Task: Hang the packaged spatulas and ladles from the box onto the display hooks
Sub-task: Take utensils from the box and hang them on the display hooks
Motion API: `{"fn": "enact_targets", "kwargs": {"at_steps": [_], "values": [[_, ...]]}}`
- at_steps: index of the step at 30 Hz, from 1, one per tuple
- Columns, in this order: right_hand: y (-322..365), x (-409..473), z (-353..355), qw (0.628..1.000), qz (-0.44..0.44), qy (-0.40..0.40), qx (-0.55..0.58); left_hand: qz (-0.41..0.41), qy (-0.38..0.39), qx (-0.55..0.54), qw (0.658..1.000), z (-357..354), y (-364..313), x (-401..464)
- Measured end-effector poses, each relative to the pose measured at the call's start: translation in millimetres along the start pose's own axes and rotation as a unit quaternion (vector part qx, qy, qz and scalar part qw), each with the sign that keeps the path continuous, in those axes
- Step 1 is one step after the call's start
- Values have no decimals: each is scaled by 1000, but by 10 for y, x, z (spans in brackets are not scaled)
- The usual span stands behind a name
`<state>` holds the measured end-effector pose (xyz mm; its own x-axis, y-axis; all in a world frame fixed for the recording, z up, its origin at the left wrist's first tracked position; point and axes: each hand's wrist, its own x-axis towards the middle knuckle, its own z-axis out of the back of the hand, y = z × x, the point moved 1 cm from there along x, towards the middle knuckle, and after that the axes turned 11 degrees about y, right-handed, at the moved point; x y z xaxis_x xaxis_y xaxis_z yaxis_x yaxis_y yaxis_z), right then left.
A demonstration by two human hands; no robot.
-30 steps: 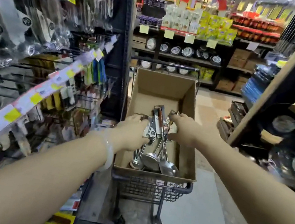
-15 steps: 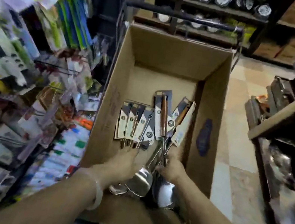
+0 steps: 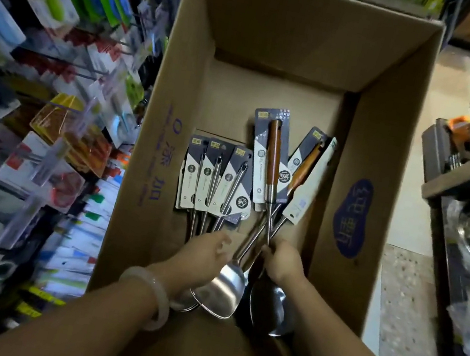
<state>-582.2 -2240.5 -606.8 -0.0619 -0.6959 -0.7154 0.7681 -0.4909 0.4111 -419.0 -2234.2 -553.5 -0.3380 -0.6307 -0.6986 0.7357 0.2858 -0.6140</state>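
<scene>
Here the right hand point(image 3: 281, 261) is curled round the bare steel shafts of the wood-handled utensils point(image 3: 273, 165), gripping them just below their card sleeves and just above the bowls. The left hand point(image 3: 204, 254) reaches in beside it, over the stems of the three all-steel pieces point(image 3: 217, 174); its fingers look loosely bent toward those stems, but whether they have closed on anything I cannot tell, since the back of the hand hides the fingertips. A pale bangle point(image 3: 149, 297) sits on that wrist.

To do the pick-up well, I would judge it best to lift by the shafts close to the cards (the heavy bowls will otherwise swing), keep each bundle's sleeves stacked flat so the hang holes at the far ends line up, and raise them straight out before turning toward the rack.

A spatula blade point(image 3: 226, 292) and a ladle bowl point(image 3: 267, 309) lie at the near end of the cardboard box point(image 3: 370, 132), under the wrists, with the card sleeves fanned toward the far wall. All the packaged utensils in view are still in the box, so nothing from this handful has been hung yet. The display hooks point(image 3: 88, 76), crowded with other packaged goods and rather blurred, stand to the left of the box.
</scene>
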Motion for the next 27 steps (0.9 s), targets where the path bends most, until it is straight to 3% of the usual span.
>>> {"fn": "enact_targets", "kwargs": {"at_steps": [4,8,13,19,21,23,25,27], "values": [[192,-181,215,996,62,-39,41,-20,-5,-27,999,-21,-113,-8],[581,-369,362,981,127,-30,146,-69,7,-152,986,-53,-306,-59],[932,-508,421,960,188,-9,209,-91,-72,-264,958,141,-360,-161],[1122,-571,397,955,249,-18,162,-83,-161,-199,963,267,-292,-213],[1039,-517,361,953,213,-26,212,-57,-182,-205,960,299,-185,-204],[781,-372,257,968,116,-44,219,-35,-188,-223,956,342,-76,-211],[471,-255,39,987,9,6,158,-29,-181,-232,955,391,8,-227],[285,-200,-219,984,-28,75,162,-37,-180,-232,955,427,72,-239]]}}
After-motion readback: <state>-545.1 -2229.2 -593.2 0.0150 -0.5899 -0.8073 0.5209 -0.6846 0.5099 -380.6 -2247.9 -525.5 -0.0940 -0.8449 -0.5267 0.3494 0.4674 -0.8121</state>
